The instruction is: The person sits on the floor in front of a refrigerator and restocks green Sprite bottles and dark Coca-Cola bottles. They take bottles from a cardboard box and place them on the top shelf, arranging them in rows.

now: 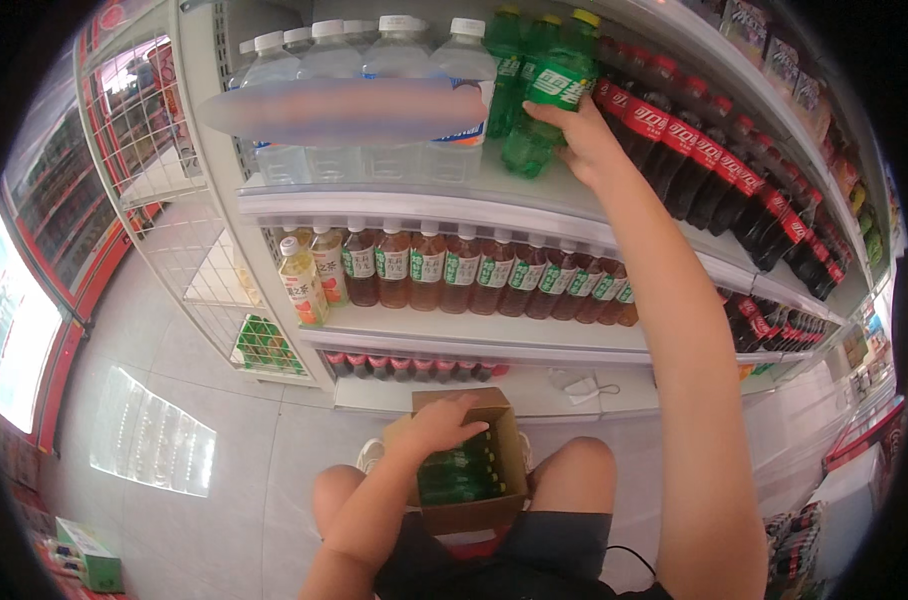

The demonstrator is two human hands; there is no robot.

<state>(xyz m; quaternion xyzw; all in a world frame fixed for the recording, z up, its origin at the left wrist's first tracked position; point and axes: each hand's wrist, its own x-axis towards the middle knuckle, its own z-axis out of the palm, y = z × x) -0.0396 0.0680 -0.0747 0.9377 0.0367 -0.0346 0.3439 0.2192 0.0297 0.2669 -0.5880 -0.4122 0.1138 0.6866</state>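
My right hand (585, 142) grips a green plastic soda bottle (551, 90) with a yellow cap, around its label and middle. The bottle tilts slightly at the front of the upper shelf (491, 202). Behind it stand a few more green bottles (504, 67). Below, an open cardboard box (472, 517) sits between my knees. Several green bottles (461, 480) with yellow caps lie in it, caps to the right. Over the box's far left part hovers my left hand (448, 421), fingers apart and holding nothing; whether it touches a flap I cannot tell.
Large clear bottles (379, 165) flank the green ones on the left, red-labelled cola bottles (679, 142) on the right. Tea bottles (427, 270) line the middle shelf. Small dark bottles (401, 367) stand on the bottom shelf. A wire rack (150, 150) borders the shelving.
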